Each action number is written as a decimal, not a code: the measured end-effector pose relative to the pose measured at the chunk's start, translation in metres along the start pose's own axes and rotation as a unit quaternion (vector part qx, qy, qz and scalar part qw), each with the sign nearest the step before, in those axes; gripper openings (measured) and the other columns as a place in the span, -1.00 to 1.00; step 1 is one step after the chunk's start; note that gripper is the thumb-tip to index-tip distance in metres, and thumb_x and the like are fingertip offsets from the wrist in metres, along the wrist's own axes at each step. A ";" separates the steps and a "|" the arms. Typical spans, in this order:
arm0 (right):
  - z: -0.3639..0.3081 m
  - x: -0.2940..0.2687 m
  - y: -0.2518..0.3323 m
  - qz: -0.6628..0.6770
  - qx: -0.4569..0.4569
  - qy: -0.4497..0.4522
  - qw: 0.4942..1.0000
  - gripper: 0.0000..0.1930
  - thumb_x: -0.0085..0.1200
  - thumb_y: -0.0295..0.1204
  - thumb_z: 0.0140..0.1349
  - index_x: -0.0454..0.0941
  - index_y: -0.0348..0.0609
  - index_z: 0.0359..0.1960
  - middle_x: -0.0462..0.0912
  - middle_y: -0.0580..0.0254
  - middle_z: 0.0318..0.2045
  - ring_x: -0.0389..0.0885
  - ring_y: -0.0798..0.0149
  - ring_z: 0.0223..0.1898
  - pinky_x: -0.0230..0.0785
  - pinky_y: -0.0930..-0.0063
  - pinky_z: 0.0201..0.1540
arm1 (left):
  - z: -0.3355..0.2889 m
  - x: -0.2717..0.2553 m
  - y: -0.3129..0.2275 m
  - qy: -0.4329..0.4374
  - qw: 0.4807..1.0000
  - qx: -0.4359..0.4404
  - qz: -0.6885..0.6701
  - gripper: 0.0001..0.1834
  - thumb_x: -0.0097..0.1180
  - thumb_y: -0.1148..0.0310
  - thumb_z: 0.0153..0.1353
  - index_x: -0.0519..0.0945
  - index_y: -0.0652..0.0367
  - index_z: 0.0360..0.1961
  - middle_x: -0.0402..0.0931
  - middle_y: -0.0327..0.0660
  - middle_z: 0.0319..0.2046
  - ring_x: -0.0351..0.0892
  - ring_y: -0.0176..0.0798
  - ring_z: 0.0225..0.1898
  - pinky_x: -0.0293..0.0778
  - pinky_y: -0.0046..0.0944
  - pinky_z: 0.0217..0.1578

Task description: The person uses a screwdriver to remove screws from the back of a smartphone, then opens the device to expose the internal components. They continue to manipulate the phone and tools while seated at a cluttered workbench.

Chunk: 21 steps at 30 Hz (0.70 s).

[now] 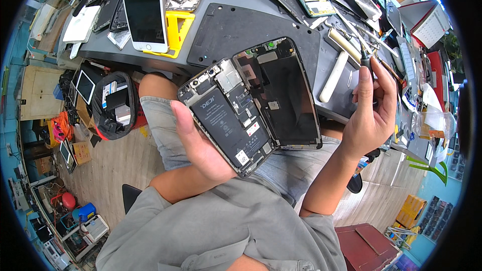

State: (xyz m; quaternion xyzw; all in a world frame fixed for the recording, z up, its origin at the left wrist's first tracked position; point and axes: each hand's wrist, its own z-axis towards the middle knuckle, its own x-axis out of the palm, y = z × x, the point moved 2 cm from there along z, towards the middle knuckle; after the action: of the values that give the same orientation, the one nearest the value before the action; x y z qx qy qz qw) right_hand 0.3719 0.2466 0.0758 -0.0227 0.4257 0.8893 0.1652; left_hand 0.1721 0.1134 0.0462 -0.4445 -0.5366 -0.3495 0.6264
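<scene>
My left hand (203,149) is wrapped under an opened smartphone (227,120), held tilted above my lap at the table's near edge. Its body shows a black battery (221,115), a circuit board and small metal shields. The screen half (288,100) is swung out to the right like a book cover and still meets the body along one side. Off to the right, my right hand (370,120) is raised with a slim dark screwdriver (366,61) pinched between thumb and fingers, tip upward. That tool is apart from the phone.
A black mat (256,27) lies on the grey table. A white tablet (145,12) leans on a yellow stand (178,30) at left. White-handled tools (334,77) lie beside my right hand. Phone parts crowd the far side. A bin (131,108) stands on the floor at left.
</scene>
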 end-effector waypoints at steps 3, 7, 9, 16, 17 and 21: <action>0.000 0.000 0.000 0.000 0.001 0.000 1.000 -0.72 0.44 -0.61 0.48 0.81 -0.37 0.18 0.79 0.18 0.06 0.52 0.58 -0.32 0.43 0.66 -0.28 | 0.000 -0.001 0.000 0.003 1.000 0.001 0.002 0.08 -0.16 -0.58 0.58 0.44 0.25 0.61 0.60 0.11 0.45 0.72 0.10 0.38 0.75 0.21 0.32; 0.000 -0.001 0.001 -0.003 0.002 0.007 1.000 -0.72 0.44 -0.61 0.48 0.81 -0.37 0.18 0.79 0.18 0.06 0.52 0.58 -0.31 0.44 0.65 -0.27 | -0.001 -0.001 0.000 0.004 1.000 -0.010 -0.002 0.08 -0.16 -0.59 0.57 0.43 0.22 0.61 0.60 0.08 0.45 0.72 0.08 0.38 0.74 0.20 0.33; 0.000 0.000 0.001 -0.002 -0.001 0.003 1.000 -0.71 0.43 -0.61 0.48 0.81 -0.36 0.18 0.79 0.17 0.06 0.53 0.57 -0.31 0.45 0.65 -0.27 | -0.001 0.000 -0.001 0.004 1.000 -0.021 -0.006 0.08 -0.17 -0.59 0.57 0.43 0.20 0.62 0.60 0.08 0.45 0.72 0.07 0.38 0.74 0.19 0.33; 0.000 0.001 0.000 -0.001 -0.007 -0.001 1.000 -0.71 0.44 -0.61 0.47 0.81 -0.35 0.18 0.79 0.16 0.06 0.54 0.57 -0.30 0.46 0.64 -0.27 | -0.001 0.000 -0.002 -0.001 1.000 -0.025 0.010 0.08 -0.18 -0.60 0.57 0.44 0.18 0.62 0.60 0.06 0.45 0.72 0.06 0.38 0.75 0.17 0.32; 0.000 0.000 0.000 -0.001 -0.009 -0.001 1.000 -0.71 0.44 -0.61 0.48 0.81 -0.35 0.18 0.79 0.16 0.06 0.54 0.57 -0.30 0.45 0.65 -0.27 | -0.001 -0.001 -0.003 -0.004 1.000 -0.026 0.013 0.08 -0.18 -0.60 0.57 0.44 0.18 0.62 0.60 0.06 0.45 0.72 0.05 0.38 0.75 0.17 0.32; 0.000 -0.001 0.000 0.000 -0.004 0.001 1.000 -0.71 0.44 -0.60 0.48 0.81 -0.35 0.18 0.79 0.17 0.05 0.53 0.57 -0.31 0.44 0.65 -0.27 | -0.002 -0.001 -0.003 0.007 1.000 -0.029 -0.001 0.08 -0.18 -0.60 0.57 0.43 0.18 0.62 0.60 0.06 0.44 0.73 0.05 0.36 0.76 0.17 0.30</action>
State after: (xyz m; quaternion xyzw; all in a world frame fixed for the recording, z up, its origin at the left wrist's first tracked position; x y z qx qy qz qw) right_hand 0.3725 0.2462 0.0761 -0.0241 0.4227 0.8909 0.1648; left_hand 0.1700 0.1109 0.0453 -0.4594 -0.5219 -0.3684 0.6171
